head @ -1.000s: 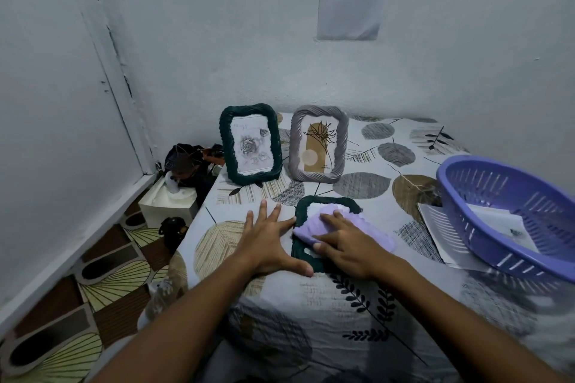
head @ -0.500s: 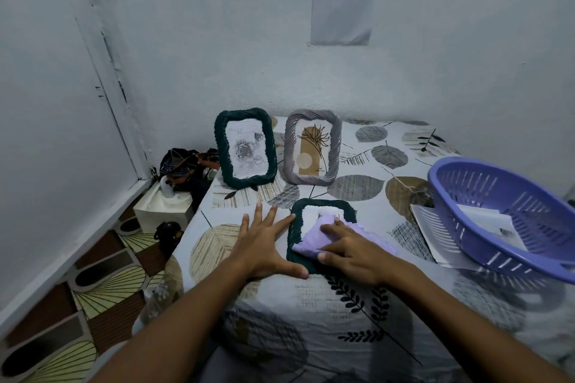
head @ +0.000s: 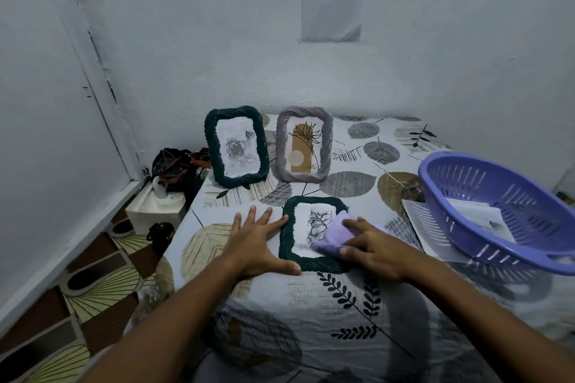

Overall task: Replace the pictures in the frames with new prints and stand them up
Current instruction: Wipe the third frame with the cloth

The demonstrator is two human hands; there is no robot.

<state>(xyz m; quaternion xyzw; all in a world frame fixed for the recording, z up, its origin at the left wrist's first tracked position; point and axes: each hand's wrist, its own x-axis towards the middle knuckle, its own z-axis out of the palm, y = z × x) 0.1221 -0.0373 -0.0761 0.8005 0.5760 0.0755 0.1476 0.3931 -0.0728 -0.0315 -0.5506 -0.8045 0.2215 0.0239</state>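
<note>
A dark green frame (head: 287, 253) lies flat on the leaf-print table, its black line-drawing print facing up. My left hand (head: 256, 242) rests flat with fingers spread against the frame's left edge, thumb along its lower rim. My right hand (head: 370, 246) presses a lilac cloth (head: 329, 239) onto the right part of the glass. Behind stand two upright frames: a dark green frame (head: 236, 146) with a grey rose print and a grey frame (head: 305, 144) with a tan plant print.
A purple plastic basket (head: 497, 211) holding paper prints sits at the right, on top of a white sheet (head: 420, 227). A white tissue box (head: 155, 210) and dark bags (head: 174, 165) lie on the floor to the left. Walls close the back and left.
My right hand has slid the cloth down and to the right across the glass, uncovering the line drawing. The left hand keeps its place at the frame's edge.
</note>
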